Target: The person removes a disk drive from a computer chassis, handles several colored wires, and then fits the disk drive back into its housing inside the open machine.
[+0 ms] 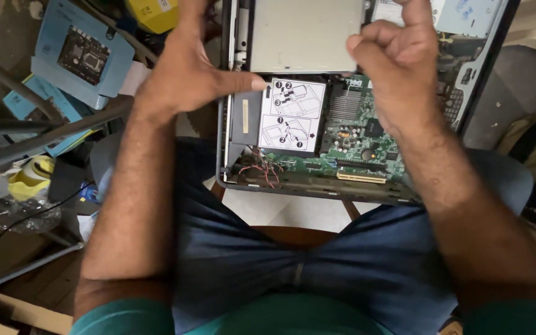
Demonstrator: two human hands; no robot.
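An opened desktop computer case [317, 186] rests across my knees, showing a green motherboard [355, 149], a grey metal drive cage [305, 34] and a black shroud with a white diagram sticker [293, 115]. My left hand [187, 68] lies on the case's left side, thumb pressed against the drive cage's lower left corner. My right hand [398, 62] is curled over the cage's right edge, fingers closed; what they grip is hidden.
Red wires [268, 170] lie at the case's near left corner. To the left stand a blue box holding a circuit board [85, 56], metal bars [26, 133], a yellow tape roll [32, 177] and clutter. A yellow box [153, 12] sits at the top.
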